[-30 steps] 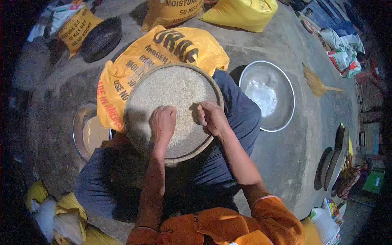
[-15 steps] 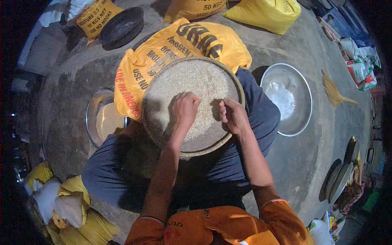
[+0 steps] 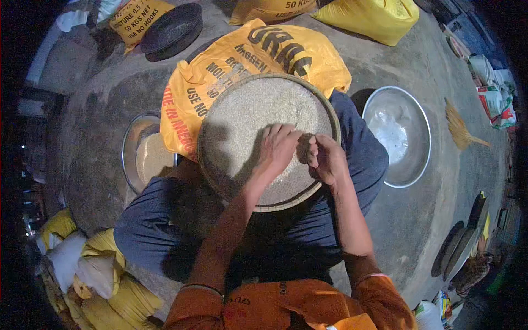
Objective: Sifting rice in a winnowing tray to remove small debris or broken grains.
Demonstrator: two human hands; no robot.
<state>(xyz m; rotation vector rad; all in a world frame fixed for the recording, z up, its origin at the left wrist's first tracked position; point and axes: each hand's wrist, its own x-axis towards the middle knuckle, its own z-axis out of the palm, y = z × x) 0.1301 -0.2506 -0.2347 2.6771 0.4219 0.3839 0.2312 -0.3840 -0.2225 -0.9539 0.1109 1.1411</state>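
On my lap rests a round winnowing tray (image 3: 336, 124) with a woven rim, holding a layer of pale grain (image 3: 264, 104). My left hand (image 3: 279, 146) is over the right-centre of the grain, palm down, with its fingers stretched out. Close beside it, near the tray's right rim, my right hand (image 3: 329, 158) is turned on its side. Its fingers are curled in, and whatever they may hold is hidden.
An orange-yellow woven sack (image 3: 181, 104) lies beneath the tray's far side. To the left is a metal basin (image 3: 127, 159) with tan grain; to the right, a wide metal basin (image 3: 410, 165). Beyond that lies a straw broom (image 3: 459, 129). A black pan (image 3: 173, 30) and yellow sack (image 3: 374, 19) stand farther off.
My left hand has moved right, toward my right hand, and its fingers have opened from a fist. My right hand keeps its curled shape. The whole view has shifted slightly.
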